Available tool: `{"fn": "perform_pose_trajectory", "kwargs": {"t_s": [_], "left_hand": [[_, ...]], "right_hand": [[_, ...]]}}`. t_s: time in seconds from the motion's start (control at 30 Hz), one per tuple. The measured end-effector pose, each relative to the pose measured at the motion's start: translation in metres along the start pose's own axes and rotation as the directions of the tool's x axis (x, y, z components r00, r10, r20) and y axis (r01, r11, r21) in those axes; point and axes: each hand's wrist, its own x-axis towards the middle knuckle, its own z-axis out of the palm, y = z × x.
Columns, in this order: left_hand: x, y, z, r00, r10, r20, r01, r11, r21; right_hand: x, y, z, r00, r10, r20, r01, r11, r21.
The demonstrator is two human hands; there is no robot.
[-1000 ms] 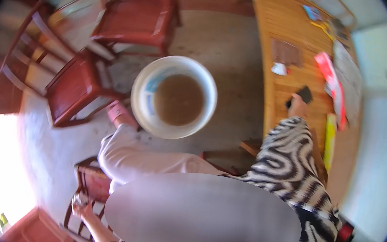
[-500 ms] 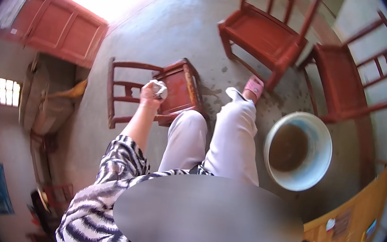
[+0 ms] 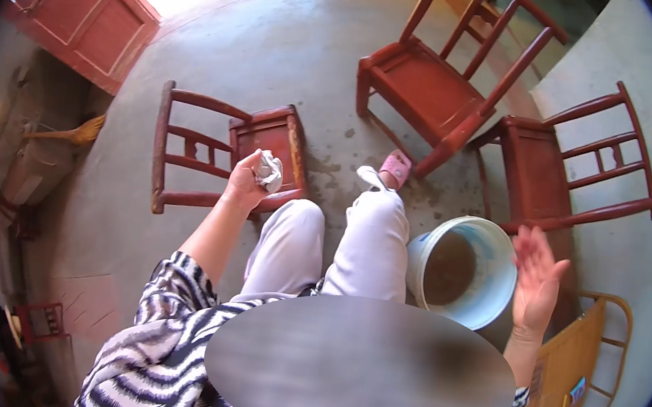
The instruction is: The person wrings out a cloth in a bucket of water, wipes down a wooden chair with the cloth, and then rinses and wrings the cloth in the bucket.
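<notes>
My left hand (image 3: 244,183) is closed on a crumpled white-grey cloth (image 3: 269,172), held above the seat of a small red wooden chair (image 3: 294,144). Raised beside the right rim of a white bucket (image 3: 497,306), my right hand (image 3: 536,282) has its fingers stretched out and holds nothing. Brown water (image 3: 450,269) stands in the bucket.
Two more red chairs, one (image 3: 429,90) at the upper middle and one (image 3: 537,171) at the right, stand past the bucket. A wooden table (image 3: 561,375) is at the lower right. A broom (image 3: 82,131) and a red door (image 3: 89,8) are at the left.
The view has swung round from the table toward the chairs and doorway. My right hand has let go of a dark object on the table and risen beside the bucket. The cloth stays in my left hand.
</notes>
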Motion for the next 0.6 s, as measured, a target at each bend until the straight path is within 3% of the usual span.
{"fn": "perform_pose_trajectory", "kwargs": {"t_s": [0.03,0.07,0.1,0.13,0.17,0.23,0.6], "left_hand": [[-0.005,-0.003,0.007,1.0,0.004,0.001,-0.004,0.999,0.05],[-0.015,-0.005,0.018,1.0,0.003,0.001,-0.003,0.995,0.103],[-0.021,-0.006,0.024,1.0,-0.003,0.02,0.002,0.996,0.087],[-0.02,-0.008,0.021,0.999,-0.004,0.054,-0.003,0.993,0.115],[-0.022,-0.011,0.021,0.998,0.0,0.067,-0.008,0.993,0.119],[-0.026,-0.015,0.017,0.994,-0.031,0.104,0.02,0.994,0.107],[-0.013,-0.026,0.011,0.988,-0.13,0.082,0.124,0.989,0.078]], "right_hand": [[0.008,-0.021,0.044,0.963,-0.236,0.131,0.226,0.97,0.09],[0.008,-0.048,0.083,0.877,-0.457,0.149,0.469,0.882,-0.053],[0.001,-0.069,0.113,0.777,-0.627,0.056,0.629,0.776,-0.045],[-0.005,-0.087,0.147,0.587,-0.805,-0.084,0.805,0.592,-0.043],[-0.012,-0.104,0.177,0.418,-0.883,-0.211,0.908,0.404,0.109],[-0.032,-0.118,0.208,0.289,-0.957,-0.01,0.943,0.282,0.177],[-0.056,-0.096,0.217,0.218,-0.971,-0.102,0.957,0.233,-0.174]]}}
